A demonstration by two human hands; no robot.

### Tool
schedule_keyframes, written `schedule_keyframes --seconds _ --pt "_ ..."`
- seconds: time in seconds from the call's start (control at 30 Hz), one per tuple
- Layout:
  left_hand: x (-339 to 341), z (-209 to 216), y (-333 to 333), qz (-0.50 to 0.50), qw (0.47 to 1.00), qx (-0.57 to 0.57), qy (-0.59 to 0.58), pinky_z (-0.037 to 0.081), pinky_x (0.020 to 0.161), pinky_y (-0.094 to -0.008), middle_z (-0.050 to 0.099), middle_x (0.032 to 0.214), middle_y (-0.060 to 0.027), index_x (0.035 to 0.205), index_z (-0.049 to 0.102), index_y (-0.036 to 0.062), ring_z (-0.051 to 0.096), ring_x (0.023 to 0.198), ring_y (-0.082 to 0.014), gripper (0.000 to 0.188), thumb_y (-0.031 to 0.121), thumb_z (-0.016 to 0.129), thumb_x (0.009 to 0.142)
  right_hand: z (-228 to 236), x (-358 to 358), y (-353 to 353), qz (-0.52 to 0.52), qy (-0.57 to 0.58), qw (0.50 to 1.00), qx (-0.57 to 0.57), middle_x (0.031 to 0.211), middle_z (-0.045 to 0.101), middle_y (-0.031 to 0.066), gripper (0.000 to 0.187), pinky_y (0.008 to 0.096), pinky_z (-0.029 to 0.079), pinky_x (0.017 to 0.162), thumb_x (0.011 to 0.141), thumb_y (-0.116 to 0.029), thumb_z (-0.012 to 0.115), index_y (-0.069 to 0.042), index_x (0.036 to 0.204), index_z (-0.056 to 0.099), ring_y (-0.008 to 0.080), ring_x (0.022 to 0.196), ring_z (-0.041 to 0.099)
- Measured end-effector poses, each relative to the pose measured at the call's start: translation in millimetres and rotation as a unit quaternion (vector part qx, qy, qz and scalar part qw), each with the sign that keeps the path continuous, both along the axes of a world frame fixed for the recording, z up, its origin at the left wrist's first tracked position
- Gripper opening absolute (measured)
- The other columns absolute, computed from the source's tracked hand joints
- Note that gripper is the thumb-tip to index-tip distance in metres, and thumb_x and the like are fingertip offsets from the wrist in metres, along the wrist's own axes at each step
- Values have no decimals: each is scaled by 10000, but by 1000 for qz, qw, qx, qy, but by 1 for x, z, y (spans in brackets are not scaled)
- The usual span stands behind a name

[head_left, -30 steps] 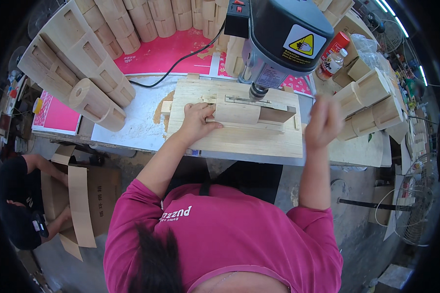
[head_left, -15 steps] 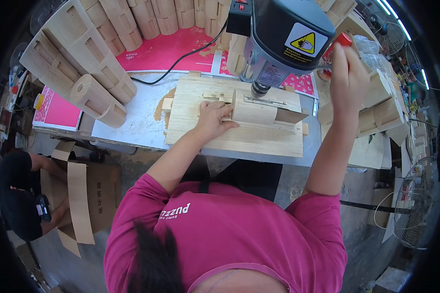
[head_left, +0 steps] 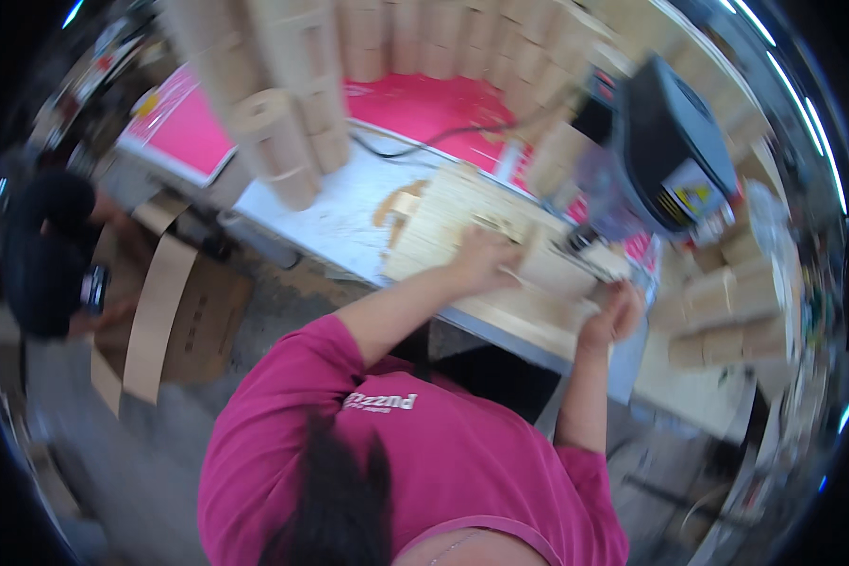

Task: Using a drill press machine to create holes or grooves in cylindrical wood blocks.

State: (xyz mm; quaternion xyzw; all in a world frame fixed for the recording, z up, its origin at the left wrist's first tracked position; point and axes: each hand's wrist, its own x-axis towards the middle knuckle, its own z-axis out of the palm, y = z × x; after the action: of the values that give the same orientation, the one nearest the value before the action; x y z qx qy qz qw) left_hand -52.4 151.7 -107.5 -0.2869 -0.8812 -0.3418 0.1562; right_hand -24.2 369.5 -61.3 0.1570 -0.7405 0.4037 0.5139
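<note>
The right hand (head_left: 615,311) has come down, so it and the left hand (head_left: 486,261) now flank the wooden block (head_left: 557,268) near the surface's (head_left: 335,219) front edge, fingers part-curled, grip too blurred to tell.

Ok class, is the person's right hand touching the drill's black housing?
Apart: in the head view, the right hand lies nearer the person than the black housing, with a plain gap showing between them.
</note>
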Motion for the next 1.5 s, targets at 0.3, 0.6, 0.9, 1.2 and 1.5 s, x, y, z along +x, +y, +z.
schedule_keyframes --seconds 0.3,0.6,0.9,1.2,1.5 --pt "12 4 -1 22 999 17 -24 272 743 -386 540 768 6 848 597 184 522 823 -201 374 381 742 566 137 -3 26 -122 -115 985 39 633 465 66 248 282 388 572 913 -210 453 -5 800 533 151 602 442" --pt "9 0 5 3 999 41 -34 266 745 -376 553 779 -18 835 595 159 524 826 -208 381 361 746 548 162 -124 90 25 -165 984 61 1103 524 131 478 333 414 828 892 -336 404 4 1224 444 237 978 512" --pt "5 5 11 -24 994 73 -75 273 776 -376 536 821 -17 788 595 142 520 827 -210 360 366 743 548 42 6 94 122 -479 849 186 942 557 70 334 298 401 782 764 -128 611 -1 1064 540 167 845 500" --pt "72 78 -108 -20 943 246 -225 401 598 -260 526 721 -17 732 609 24 503 681 -117 298 248 751 596 26 67 76 164 -529 827 -95 810 581 -2 266 226 379 695 753 -215 640 -2 912 619 93 765 498" --pt "89 114 -128 165 738 558 -343 416 504 -220 604 659 -85 699 599 -45 547 550 -98 289 237 650 741 48 100 24 180 -560 805 -83 784 581 2 192 219 380 632 752 -135 651 14 870 618 79 708 486"
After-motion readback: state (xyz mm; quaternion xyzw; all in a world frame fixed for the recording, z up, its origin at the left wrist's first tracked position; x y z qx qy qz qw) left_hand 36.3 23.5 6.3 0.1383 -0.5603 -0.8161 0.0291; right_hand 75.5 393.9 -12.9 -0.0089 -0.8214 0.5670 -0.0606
